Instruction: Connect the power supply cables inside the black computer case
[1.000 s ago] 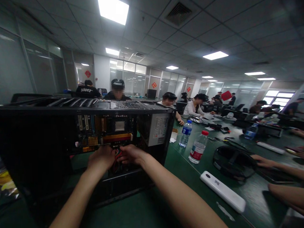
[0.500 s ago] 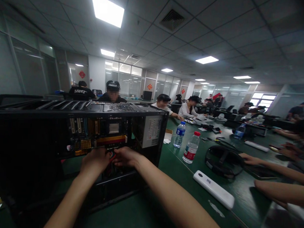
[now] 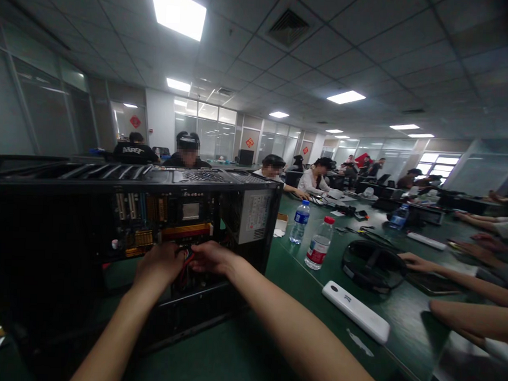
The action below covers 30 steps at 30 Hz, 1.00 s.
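Observation:
An open black computer case (image 3: pixel 183 307) lies in front of me with its inside facing me. Both of my hands reach into it at the lower edge of the motherboard (image 3: pixel 174 210). Between my fingertips is a bundle of thin coloured wires (image 3: pixel 188 257), some of them red. My left hand (image 3: pixel 160 268) is closed on the bundle from the left, its fingertips partly hidden. From the right, my right hand (image 3: pixel 213 258) pinches the same wires. Whatever plug they end in is hidden. Upper right of the hands sits the grey power supply (image 3: pixel 253 215).
On the green table (image 3: pixel 292 292) to the right stand a blue-capped bottle (image 3: pixel 299 222) and a red-capped bottle (image 3: pixel 319 244). Beyond them lie a black headset (image 3: pixel 374 266) and a long white device (image 3: pixel 355 311). Another person's hand (image 3: pixel 418 262) rests by the headset.
My hands stay at nearly the same spot on the wires, with the left hand turned slightly. The view has shifted a little.

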Tool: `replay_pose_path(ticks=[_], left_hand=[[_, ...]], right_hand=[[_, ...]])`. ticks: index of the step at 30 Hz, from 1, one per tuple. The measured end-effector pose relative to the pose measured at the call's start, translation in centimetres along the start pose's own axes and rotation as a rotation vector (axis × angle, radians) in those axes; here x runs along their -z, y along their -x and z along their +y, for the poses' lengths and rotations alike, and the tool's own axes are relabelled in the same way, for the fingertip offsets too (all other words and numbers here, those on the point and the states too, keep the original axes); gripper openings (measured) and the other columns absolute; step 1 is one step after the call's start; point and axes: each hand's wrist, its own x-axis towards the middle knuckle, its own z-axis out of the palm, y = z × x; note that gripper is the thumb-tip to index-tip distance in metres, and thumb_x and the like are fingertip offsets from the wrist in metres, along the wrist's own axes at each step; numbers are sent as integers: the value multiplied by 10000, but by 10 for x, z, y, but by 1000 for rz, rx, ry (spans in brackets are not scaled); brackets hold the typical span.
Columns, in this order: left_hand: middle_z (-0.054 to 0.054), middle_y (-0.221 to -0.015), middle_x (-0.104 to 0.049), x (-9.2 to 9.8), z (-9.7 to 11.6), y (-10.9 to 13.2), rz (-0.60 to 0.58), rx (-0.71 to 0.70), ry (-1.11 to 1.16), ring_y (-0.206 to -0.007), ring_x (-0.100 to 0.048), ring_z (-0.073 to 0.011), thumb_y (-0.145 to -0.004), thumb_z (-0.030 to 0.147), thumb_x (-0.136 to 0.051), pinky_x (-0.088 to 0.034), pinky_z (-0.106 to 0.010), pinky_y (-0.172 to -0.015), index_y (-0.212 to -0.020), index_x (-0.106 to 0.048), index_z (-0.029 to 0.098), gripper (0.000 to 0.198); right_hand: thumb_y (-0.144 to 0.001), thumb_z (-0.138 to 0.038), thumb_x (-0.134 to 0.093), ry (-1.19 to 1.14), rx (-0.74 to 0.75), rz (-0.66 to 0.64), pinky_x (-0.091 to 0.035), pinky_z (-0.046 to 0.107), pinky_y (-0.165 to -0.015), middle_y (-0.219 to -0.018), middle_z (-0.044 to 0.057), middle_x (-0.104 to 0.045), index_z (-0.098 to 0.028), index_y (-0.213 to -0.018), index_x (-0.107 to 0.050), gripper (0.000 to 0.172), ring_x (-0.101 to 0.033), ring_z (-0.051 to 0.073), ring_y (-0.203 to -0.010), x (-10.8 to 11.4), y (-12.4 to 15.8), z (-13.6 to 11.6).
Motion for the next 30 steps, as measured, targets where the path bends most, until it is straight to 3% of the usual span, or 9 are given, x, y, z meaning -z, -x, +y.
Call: replay_pose_path(ticks=[10, 30], left_hand=[[-145, -1018, -737, -1, 1, 1, 14, 14, -2, -939, -693, -310, -879, 375, -415, -481, -349, -717, -1004, -735, 210, 381], [-144, -1016, -739, 0, -3, 1, 21, -38, 7, -952, -692, -271, -905, 346, -423, -483, -321, -739, -969, -733, 190, 352]], right_hand=[[-997, -207, -439, 137, -50, 1, -463, 220, -557, -658, -26, -604, -145, -815, -567, 231, -586, 90, -513, 0, 1, 1], [-1008, -219, -386, 80, -42, 9, -418, 207, -540, -673, -16, -619, -150, -834, -571, 263, -571, 86, -517, -4, 4, 3]])
